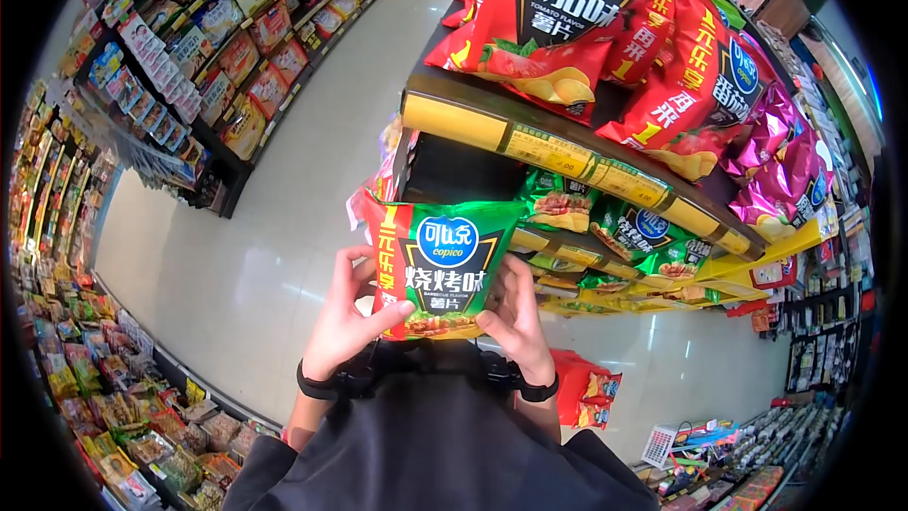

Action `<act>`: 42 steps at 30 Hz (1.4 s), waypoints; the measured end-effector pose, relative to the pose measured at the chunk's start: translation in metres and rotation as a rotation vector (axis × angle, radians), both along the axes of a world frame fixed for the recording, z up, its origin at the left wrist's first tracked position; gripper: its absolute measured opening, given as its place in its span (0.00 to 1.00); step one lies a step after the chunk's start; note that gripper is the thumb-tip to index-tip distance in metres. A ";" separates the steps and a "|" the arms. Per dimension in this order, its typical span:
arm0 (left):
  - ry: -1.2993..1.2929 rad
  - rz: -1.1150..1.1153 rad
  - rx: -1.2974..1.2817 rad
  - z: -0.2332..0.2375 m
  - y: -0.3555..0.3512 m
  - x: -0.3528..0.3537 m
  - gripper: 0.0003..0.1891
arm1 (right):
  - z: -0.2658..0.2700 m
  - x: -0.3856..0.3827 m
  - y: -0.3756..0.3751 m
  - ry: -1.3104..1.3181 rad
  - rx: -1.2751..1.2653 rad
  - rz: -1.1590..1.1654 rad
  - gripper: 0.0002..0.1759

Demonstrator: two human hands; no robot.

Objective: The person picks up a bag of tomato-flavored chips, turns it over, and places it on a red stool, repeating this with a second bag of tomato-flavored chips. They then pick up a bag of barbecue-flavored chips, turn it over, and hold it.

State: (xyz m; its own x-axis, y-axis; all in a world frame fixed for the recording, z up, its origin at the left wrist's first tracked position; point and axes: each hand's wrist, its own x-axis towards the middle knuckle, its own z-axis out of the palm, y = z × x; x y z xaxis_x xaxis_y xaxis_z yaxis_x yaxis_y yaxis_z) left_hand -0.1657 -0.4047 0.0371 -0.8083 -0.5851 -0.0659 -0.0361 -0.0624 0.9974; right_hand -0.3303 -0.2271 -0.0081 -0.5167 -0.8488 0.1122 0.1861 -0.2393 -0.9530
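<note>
A green and red bag of barbecue-flavour potato chips [449, 270] is held upright in front of my chest, its printed front facing me. My left hand [345, 312] grips its left edge, with the thumb across the lower front. On the opposite edge my right hand [515, 312] holds the bag, thumb near the bottom corner. Just beyond the bag is a shelf [454, 166] with a dark bare patch. Similar green chip bags [638, 232] lie to the right on that shelf. Large red tomato-flavour chip bags [558, 24] stand on the tier above.
Yellow price strips [544, 151] run along the shelf edge close to my hands. Pink shiny bags [780, 166] sit at the right end. Stocked shelves [227, 47] stand across the aisle floor [312, 123], and snack packs [142, 416] fill racks at lower left.
</note>
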 end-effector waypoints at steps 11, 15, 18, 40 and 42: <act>0.041 0.023 -0.091 0.000 -0.016 0.029 0.37 | 0.015 0.022 -0.022 0.046 0.002 0.016 0.46; 0.072 0.017 -0.151 -0.007 -0.024 0.044 0.40 | 0.019 0.033 -0.030 0.053 0.003 0.026 0.44; 0.106 -0.027 -0.111 -0.011 -0.030 0.056 0.46 | 0.022 0.045 -0.038 0.051 0.000 0.023 0.44; 0.031 -0.296 -0.080 -0.008 -0.030 0.053 0.44 | 0.029 0.088 -0.007 0.013 0.129 -0.234 0.45; 0.022 -0.316 -0.050 -0.005 -0.021 0.049 0.43 | 0.027 0.087 0.001 0.039 0.115 -0.245 0.44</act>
State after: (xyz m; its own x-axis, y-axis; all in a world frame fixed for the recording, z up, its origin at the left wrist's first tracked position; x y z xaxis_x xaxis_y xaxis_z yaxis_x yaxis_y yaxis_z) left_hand -0.1165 -0.4259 0.0324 -0.9515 -0.3068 -0.0237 -0.0241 -0.0026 0.9997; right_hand -0.2436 -0.2263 0.0189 -0.7053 -0.7074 0.0463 0.0982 -0.1622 -0.9819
